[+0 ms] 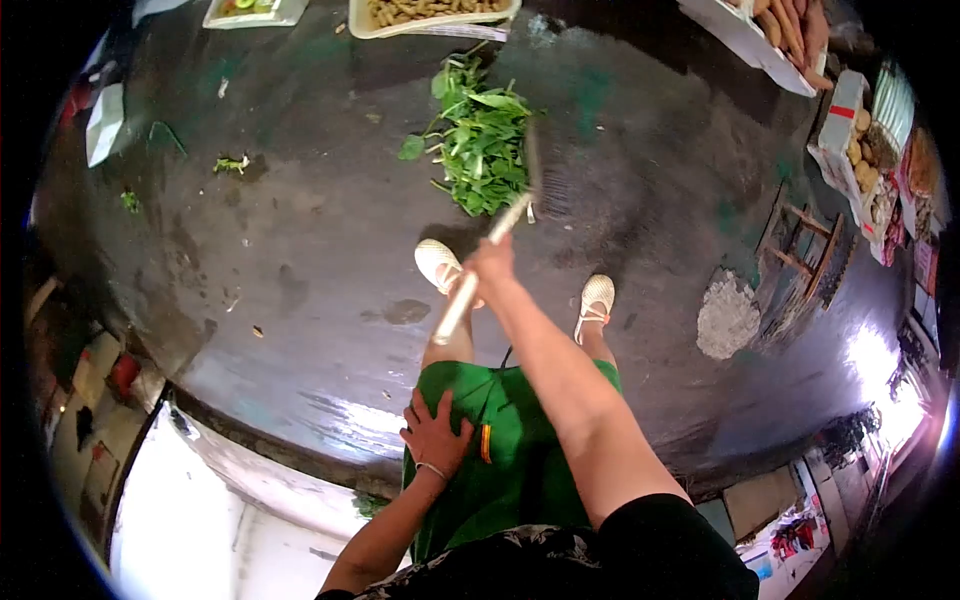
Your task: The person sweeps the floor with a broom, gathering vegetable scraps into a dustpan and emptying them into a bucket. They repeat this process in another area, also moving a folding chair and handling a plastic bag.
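Note:
My right hand (pixel 492 265) is wrapped round the pale handle of a brush (pixel 512 216). Its head, with dark bristles, is blurred and touches the right side of a heap of leafy greens (pixel 478 140) on the floor. Part of the handle sticks out below my fist, over my leg. My left hand (pixel 434 434) rests on my green shorts (pixel 530 420) with its fingers spread, holding nothing.
The dark floor (pixel 330 230) has a few leaf scraps (pixel 231 163) at left. A tray of peanuts (pixel 433 12) stands ahead. Boxes of potatoes (pixel 862 150) and long roots (pixel 785 30) line the right, near a wooden frame (pixel 805 250) and a pale grey pile (pixel 728 315).

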{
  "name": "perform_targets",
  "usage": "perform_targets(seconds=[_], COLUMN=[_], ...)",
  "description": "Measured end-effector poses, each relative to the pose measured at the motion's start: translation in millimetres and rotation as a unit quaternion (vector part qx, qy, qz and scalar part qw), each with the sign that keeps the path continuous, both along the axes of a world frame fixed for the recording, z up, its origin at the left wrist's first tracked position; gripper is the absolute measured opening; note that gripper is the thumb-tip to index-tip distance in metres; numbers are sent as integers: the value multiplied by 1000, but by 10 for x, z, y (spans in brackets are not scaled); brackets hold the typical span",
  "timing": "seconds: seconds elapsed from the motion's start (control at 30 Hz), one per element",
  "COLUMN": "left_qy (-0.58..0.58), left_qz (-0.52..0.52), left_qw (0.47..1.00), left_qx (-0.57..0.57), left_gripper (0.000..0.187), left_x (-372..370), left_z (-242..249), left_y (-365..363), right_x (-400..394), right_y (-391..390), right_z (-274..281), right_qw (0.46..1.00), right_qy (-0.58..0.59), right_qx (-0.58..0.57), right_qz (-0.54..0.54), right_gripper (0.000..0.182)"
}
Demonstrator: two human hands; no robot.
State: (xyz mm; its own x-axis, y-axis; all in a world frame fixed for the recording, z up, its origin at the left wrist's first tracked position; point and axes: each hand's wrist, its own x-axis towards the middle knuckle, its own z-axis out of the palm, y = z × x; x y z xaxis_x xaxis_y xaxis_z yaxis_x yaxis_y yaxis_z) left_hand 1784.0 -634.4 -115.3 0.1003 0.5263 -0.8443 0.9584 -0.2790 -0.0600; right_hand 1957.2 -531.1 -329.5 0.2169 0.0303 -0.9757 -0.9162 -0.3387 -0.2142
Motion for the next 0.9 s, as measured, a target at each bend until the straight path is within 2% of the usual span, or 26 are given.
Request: perform_targets(seconds=[0.13, 0.2, 0.23, 0.27, 0.33, 0.4, 0.47, 0.5, 0.53, 0.6, 0.67, 0.73, 0.8, 0.9], left_qy=[-36, -71, -70, -80, -95, -91, -98, -101, -104, -94, -92, -86, -83, -91], left_qz=[11, 43, 46, 56, 72, 91, 94, 94, 99, 84, 66, 46, 37, 66], left_qw=[999, 997, 996, 995, 993, 991, 990, 990, 989, 991, 993, 995, 996, 993], left_qx=[3, -1, -2, -8, -14, -35, -39, -41, -40, -43, -28, -11, -20, -42], left_gripper=[58, 56, 56, 56, 55, 55, 54, 54, 54, 54, 56, 58, 58, 57], left_x=[-220, -265, -308, -349, -386, -378, -400, -403, -413, -447, -475, -493, -511, -496], left_z=[-21, -8, -15, -18, -7, 3, 27, 19, 15, 7, 9, -25, -18, 21], left_y=[230, 335, 362, 379, 404, 466, 494, 503, 505, 507, 508, 533, 556, 664], right_x=[-492, -671, -574, -447, -336, -187, -27, 75, 288, 606, 886, 860, 428, -274], right_y=[919, 1116, 1221, 1262, 1157, 937, 480, 271, 155, 183, 256, 674, 1120, 1761], right_z=[401, 455, 521, 610, 771, 861, 570, 390, 410, 422, -50, -424, -600, -462], right_qw=[991, 970, 943, 930, 931, 930, 942, 916, 918, 951, 977, 982, 969, 904], right_qy=[124, 159, 269, 261, 199, 135, -46, -183, -189, -196, -185, -148, -146, -180], right_qx=[47, 156, 176, 211, 230, 210, 145, 67, 7, -57, -42, -54, -34, 38], right_qz=[22, 97, 85, 150, 201, 271, 300, 351, 348, 234, 100, 106, 198, 387], right_gripper=[51, 52, 52, 52, 56, 58, 59, 56, 58, 50, 35, 24, 34, 50])
